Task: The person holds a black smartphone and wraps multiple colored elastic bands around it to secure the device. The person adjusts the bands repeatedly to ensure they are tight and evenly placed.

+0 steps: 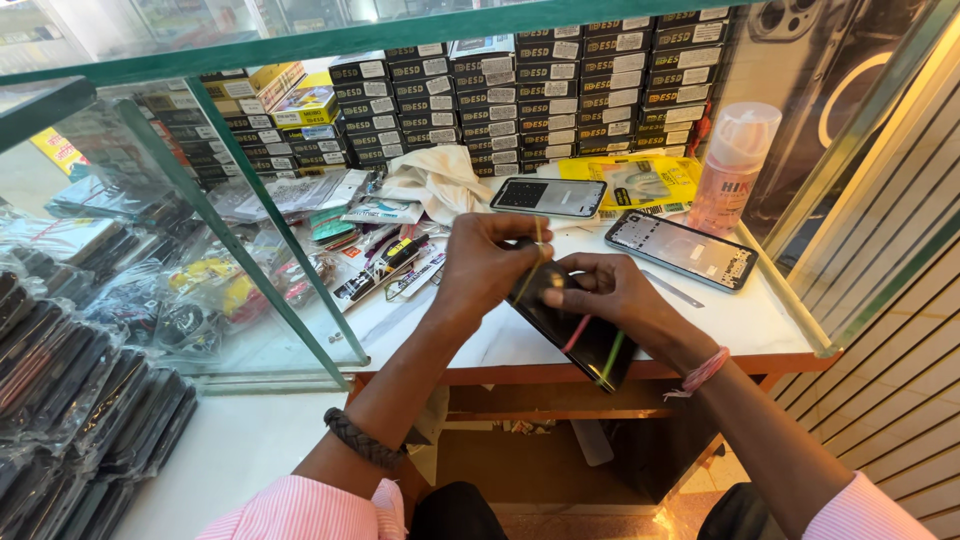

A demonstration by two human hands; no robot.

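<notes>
The black phone screen panel (pixel 575 325) is held in the air above the front edge of the white worktop (pixel 760 320), tilted, so both hands can work on its upper end. The left hand (pixel 490 262) is closed over the top corner, fingers pinching a thin band or strip there; the right hand (pixel 610 292) is closed around the panel's side and steadies it. Coloured bands cross the panel's lower part. At 12 o'clock lies a phone (pixel 548 196), at 2 o'clock an opened phone frame (pixel 682 250) and a pink spray bottle (pixel 733 165). A white cloth (pixel 435 180) sits at 11 o'clock. The glass case (pixel 250 240) at 9 o'clock limits the left elbow.
</notes>
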